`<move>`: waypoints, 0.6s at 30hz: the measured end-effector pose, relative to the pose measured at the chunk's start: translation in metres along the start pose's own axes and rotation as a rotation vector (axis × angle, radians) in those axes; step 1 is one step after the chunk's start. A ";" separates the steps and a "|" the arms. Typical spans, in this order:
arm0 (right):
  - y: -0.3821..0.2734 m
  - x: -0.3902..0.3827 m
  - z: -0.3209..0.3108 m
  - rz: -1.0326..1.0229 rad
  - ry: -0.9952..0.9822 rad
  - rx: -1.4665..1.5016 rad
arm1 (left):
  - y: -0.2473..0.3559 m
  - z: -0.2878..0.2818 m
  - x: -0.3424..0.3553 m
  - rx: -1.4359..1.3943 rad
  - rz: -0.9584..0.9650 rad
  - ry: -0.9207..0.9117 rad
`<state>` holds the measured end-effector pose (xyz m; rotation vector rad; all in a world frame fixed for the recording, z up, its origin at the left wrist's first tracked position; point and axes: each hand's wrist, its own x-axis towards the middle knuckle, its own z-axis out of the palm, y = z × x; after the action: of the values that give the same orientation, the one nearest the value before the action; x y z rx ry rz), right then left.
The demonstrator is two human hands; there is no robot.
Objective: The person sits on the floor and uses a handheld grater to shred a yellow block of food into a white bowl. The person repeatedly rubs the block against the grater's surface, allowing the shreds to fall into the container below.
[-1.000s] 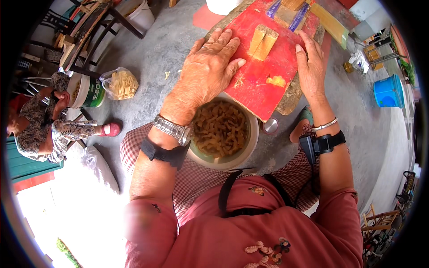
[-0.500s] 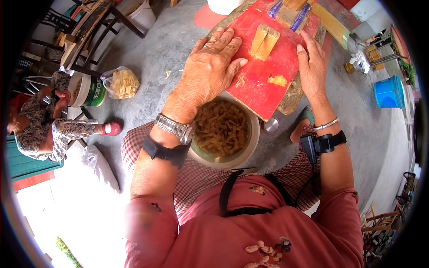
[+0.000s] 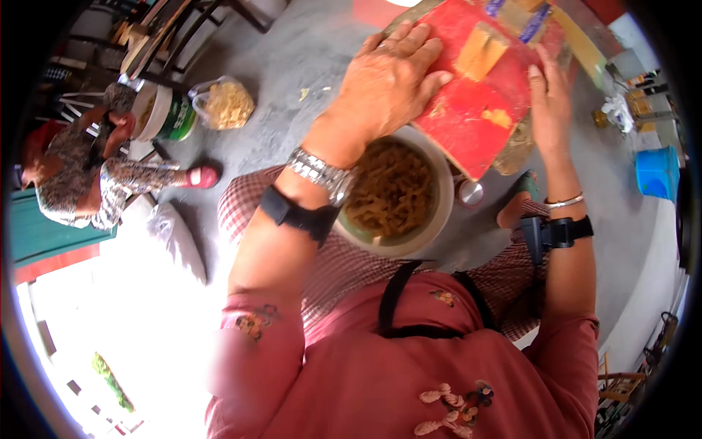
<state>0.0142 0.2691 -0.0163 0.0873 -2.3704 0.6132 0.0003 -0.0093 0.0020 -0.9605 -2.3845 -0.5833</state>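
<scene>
Resting on the red board (image 3: 457,121) at nine o'clock, the left hand (image 3: 391,80) is palm down, its grip flat and holding nothing I can see. The right hand (image 3: 550,106) is at the board's three o'clock edge, its grip loose, fingers nearly straight. The board is at one o'clock in the view. A wood block (image 3: 482,53) sits on it, between the hands. A pail (image 3: 444,194) of brown strips (image 3: 391,190) is at seven o'clock from the board.
</scene>
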 end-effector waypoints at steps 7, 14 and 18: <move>0.012 0.001 0.003 -0.030 -0.027 0.072 | 0.002 0.010 -0.003 0.052 0.008 0.085; 0.014 0.003 0.002 -0.071 -0.051 0.065 | 0.002 0.005 -0.003 -0.059 0.020 0.058; 0.011 0.003 0.000 -0.055 -0.056 0.057 | 0.001 0.008 -0.002 -0.037 0.037 0.094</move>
<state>0.0099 0.2791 -0.0192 0.1970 -2.3959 0.6598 -0.0002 -0.0053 -0.0057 -0.9694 -2.2761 -0.6461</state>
